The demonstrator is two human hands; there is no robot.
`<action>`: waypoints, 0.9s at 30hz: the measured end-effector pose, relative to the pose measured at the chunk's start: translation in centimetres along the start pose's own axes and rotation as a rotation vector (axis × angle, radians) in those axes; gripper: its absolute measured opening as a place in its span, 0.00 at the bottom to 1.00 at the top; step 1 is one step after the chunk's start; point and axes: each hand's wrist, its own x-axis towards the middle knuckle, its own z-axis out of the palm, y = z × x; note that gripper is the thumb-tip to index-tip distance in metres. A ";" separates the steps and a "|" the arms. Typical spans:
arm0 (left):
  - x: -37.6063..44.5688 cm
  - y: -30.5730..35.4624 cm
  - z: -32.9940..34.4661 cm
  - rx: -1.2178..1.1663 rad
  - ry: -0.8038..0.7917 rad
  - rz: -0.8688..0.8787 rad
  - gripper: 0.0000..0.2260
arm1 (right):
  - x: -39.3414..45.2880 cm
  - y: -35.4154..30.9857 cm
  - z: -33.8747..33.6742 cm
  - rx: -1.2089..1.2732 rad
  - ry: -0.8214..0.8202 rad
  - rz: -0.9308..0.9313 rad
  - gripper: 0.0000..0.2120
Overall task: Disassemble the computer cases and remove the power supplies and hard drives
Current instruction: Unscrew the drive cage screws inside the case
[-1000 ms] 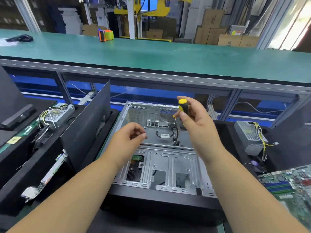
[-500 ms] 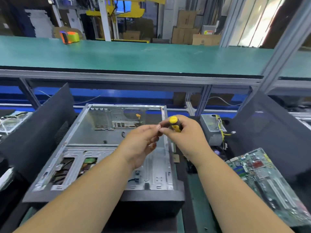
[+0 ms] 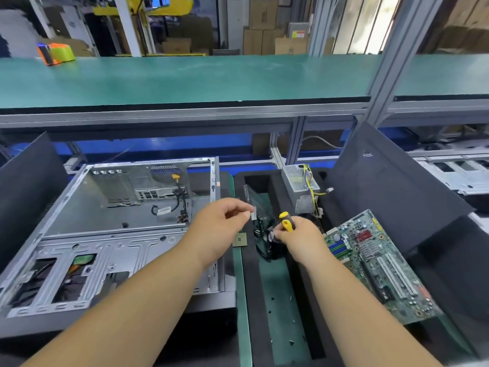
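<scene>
With our right hand [image 3: 299, 238] gripping the screwdriver [image 3: 286, 221], we should carry our left hand [image 3: 222, 226], fingertips pinched on something too small to identify, over the foam tray [image 3: 254, 300] before releasing.

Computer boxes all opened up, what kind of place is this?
Probably a workshop where old computers get taken apart. An opened computer case lies on a long green workbench, a loose circuit board sits beside it, and cardboard boxes are stacked behind.
</scene>
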 end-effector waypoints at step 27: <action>-7.1 -3.7 -15.8 -0.025 0.373 -0.022 0.08 | -4.2 -17.9 7.9 0.206 -0.250 -0.620 0.02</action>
